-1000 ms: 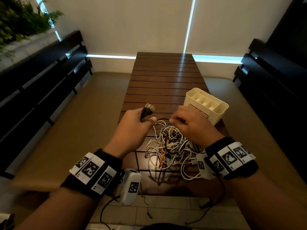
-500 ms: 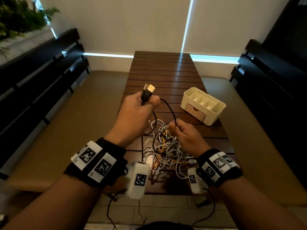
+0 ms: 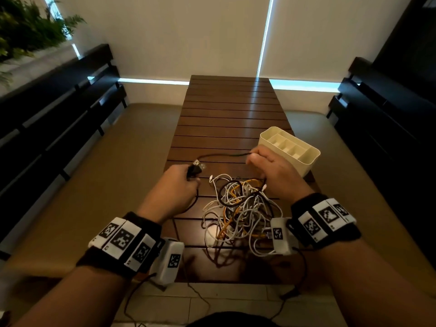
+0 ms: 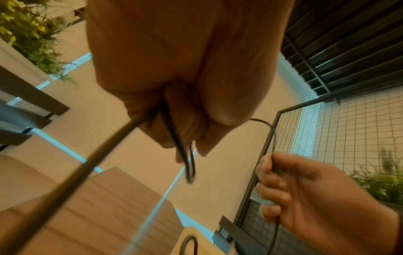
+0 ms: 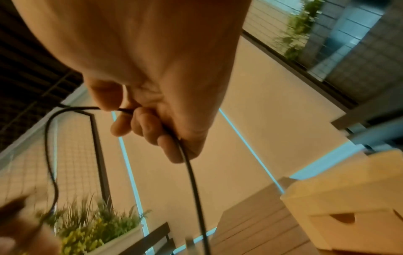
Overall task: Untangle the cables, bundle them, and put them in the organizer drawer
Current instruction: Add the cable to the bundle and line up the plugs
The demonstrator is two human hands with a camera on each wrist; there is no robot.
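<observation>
A tangle of white, orange and black cables (image 3: 238, 211) lies on the near end of the slatted wooden table (image 3: 226, 119). My left hand (image 3: 181, 185) grips the plug end of a black cable (image 3: 221, 156), its USB plug (image 3: 197, 166) sticking out past my thumb. My right hand (image 3: 269, 168) pinches the same black cable further along, so it spans between my hands. In the left wrist view the black cable (image 4: 174, 131) runs through my curled left fingers. In the right wrist view the black cable (image 5: 191, 172) passes through my right fist. A cream organizer (image 3: 304, 161) stands behind my right hand.
The organizer's drawer front (image 5: 348, 229) with its finger notch faces me and is shut. Dark slatted benches (image 3: 59, 109) flank both sides of the table. A planter with green plants (image 3: 26, 31) sits at the far left. The far half of the table is bare wood.
My left hand has come down toward the table with the plug. My right hand has moved up and right, away from the tangle, drawing the black cable out between the hands.
</observation>
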